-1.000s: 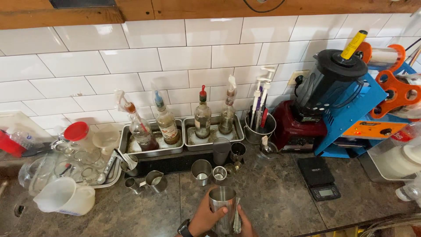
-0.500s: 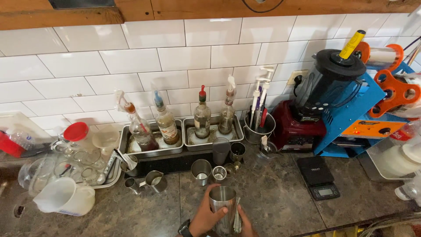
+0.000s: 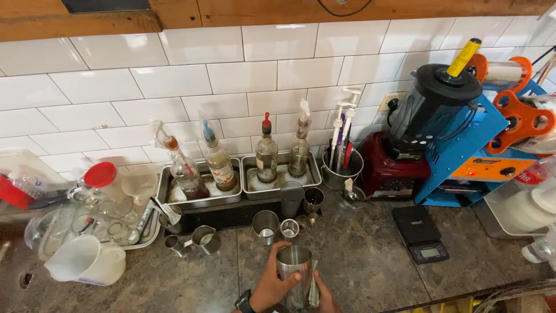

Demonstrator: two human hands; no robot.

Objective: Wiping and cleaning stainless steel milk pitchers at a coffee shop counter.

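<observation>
Bottom centre of frame: steel cup (image 3: 294, 272), upright, held just above the front edge of the desk (image 3: 370, 261). Left hand (image 3: 272, 284) wraps its side, fingers curled round the wall below the rim, so clamped on the cup. Right hand (image 3: 324, 298) mostly hidden behind the cup at the lower edge; can't tell if it grips or only steadies, and something pale and thin (image 3: 313, 287) sits between it and the cup. Black watch (image 3: 243, 302) on the left wrist.

Handling guess: thin polished metal, stiff, light if empty, likely slippery if wet. Contents not visible. Best hold is mid-wall, full wrap, as the left hand has it.

Just above it in frame: small steel cups (image 3: 266, 223), a tiny measuring cup (image 3: 289, 228), a small steel jug (image 3: 204, 237). Behind those, two metal trays (image 3: 278, 188) with four pour-spout bottles (image 3: 266, 153). Right of the trays, a tin of tools (image 3: 341, 168), then a red-based blender (image 3: 417, 139), a blue machine (image 3: 469, 150), and a black scale (image 3: 420, 232). Lower left: white plastic jug (image 3: 87, 261) and glassware (image 3: 69, 214).
</observation>
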